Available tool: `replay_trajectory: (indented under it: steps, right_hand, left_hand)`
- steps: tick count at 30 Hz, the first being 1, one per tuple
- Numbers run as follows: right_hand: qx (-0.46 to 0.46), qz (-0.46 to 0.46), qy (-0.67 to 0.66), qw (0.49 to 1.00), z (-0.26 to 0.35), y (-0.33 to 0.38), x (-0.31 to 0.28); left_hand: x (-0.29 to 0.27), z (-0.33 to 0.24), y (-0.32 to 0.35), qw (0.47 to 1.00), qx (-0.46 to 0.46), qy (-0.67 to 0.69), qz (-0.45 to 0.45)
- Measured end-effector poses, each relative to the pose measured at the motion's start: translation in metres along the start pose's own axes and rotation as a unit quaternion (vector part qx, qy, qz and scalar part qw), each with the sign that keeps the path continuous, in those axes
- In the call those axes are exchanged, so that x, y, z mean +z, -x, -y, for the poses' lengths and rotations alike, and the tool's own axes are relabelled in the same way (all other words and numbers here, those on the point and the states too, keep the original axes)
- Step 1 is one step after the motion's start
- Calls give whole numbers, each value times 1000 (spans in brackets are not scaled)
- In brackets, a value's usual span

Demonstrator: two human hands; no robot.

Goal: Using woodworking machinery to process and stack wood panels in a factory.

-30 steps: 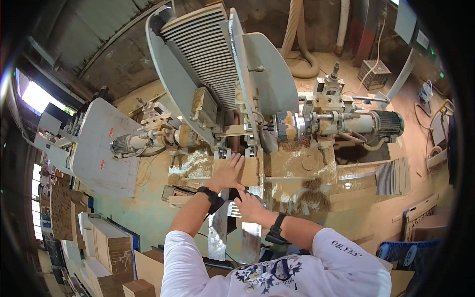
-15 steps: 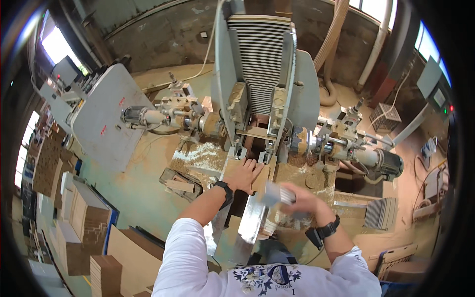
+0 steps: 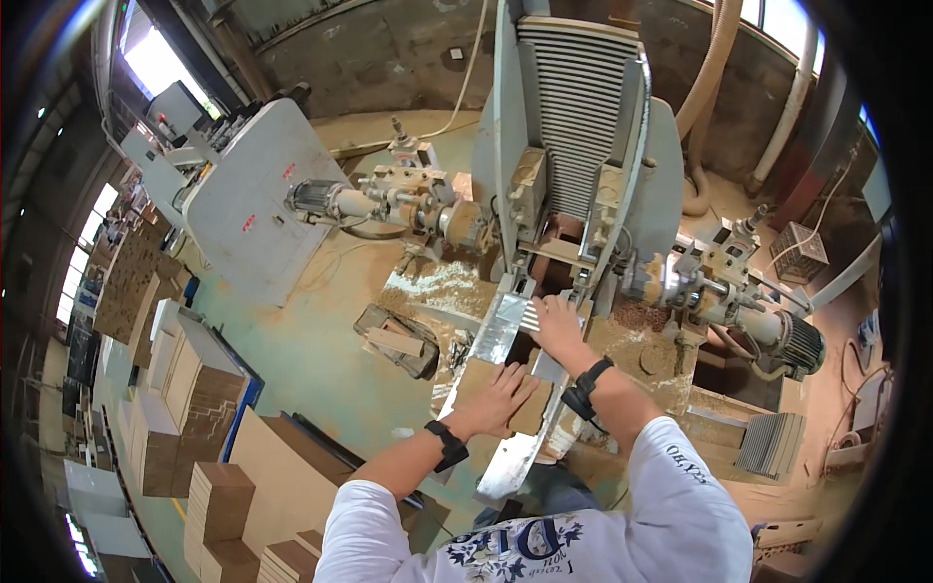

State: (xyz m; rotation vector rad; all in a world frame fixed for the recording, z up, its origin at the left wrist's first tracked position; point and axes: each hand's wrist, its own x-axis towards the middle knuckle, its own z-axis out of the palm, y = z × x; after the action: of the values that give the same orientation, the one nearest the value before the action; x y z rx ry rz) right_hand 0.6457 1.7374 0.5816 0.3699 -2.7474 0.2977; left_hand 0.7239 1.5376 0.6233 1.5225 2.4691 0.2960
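My left hand (image 3: 494, 400) lies with its fingers stretched out on a brown board piece (image 3: 530, 416), which rests across two shiny metal rails (image 3: 501, 325). Farther along the rails, near the machine's mouth, my right hand (image 3: 561, 330) curls its fingers at a small stack of white-edged strips (image 3: 531, 316). Its fingers hide most of that stack. Just beyond stands the machine's tall upright chute (image 3: 580, 117), filled with layered boards showing light and dark edges.
Motor units flank the chute, one left (image 3: 316, 197) and one right (image 3: 799, 342). A dark tray (image 3: 397, 340) with a wooden strip lies left of the rails. Brown board stacks (image 3: 219, 505) stand at the lower left. More strips (image 3: 771, 443) lean at the right. Sawdust covers the machine bed.
My left hand has drawn back toward me along the rails and now rests on the brown board. My right hand has carried the strips forward to the machine's mouth. The view has shifted left.
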Motion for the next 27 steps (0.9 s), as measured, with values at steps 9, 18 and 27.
replay_trajectory:
  steps: [9, 18, 27]
  right_hand:
    - [-50, 129, -180, 974, 54, 18, -16]
    - [9, 290, -135, 947, 64, 33, 24]
    - [-5, 165, -260, 951, 64, 58, -3]
  left_hand:
    - [34, -27, 40, 982, -157, -64, -86]
    - [31, 0, 43, 985, -106, -69, -114]
    - [34, -5, 45, 987, -105, -31, -120]
